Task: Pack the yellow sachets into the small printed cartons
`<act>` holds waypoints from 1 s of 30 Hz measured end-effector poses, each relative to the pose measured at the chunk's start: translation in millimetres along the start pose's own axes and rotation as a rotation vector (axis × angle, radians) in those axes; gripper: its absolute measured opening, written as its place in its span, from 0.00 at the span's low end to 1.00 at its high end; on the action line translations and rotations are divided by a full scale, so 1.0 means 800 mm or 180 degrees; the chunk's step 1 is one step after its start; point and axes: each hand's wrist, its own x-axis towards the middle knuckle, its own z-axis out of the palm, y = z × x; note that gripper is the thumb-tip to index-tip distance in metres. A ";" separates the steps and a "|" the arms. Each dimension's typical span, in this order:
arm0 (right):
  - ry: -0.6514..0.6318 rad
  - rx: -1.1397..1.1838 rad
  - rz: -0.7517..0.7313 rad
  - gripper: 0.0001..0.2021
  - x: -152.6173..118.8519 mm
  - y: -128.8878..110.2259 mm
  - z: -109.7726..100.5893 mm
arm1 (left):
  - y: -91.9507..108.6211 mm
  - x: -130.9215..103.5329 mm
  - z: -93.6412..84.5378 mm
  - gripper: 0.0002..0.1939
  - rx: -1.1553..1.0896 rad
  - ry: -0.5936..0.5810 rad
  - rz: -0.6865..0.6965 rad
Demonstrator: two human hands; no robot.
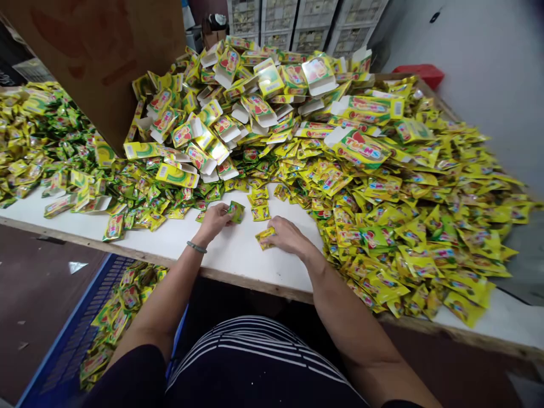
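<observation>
My left hand (216, 221), with a bracelet at the wrist, is closed on a small green candy packet (237, 212) above the white tabletop. A yellow candy packet (265, 238) is pinched in my right hand (285, 234), low over the table. Between and just beyond my hands, a few yellow packets (260, 212) lie in a short column on the table. Green packets (170, 198) are heaped beyond my left hand, and a large pile of yellow packets (382, 226) spreads to the right of my right hand.
Open-flapped small cartons (255, 107) are piled at the back centre. A large cardboard box (97, 62) stands at the back left. Below the table's left edge is a blue crate (76, 323) with more packets. White crates (280, 17) are stacked behind; a wall (476, 62) rises at right.
</observation>
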 end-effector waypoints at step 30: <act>0.0924 0.2840 0.0326 0.28 0.019 -0.024 0.019 | 0.010 -0.020 0.065 0.30 -0.1567 -0.0632 0.0071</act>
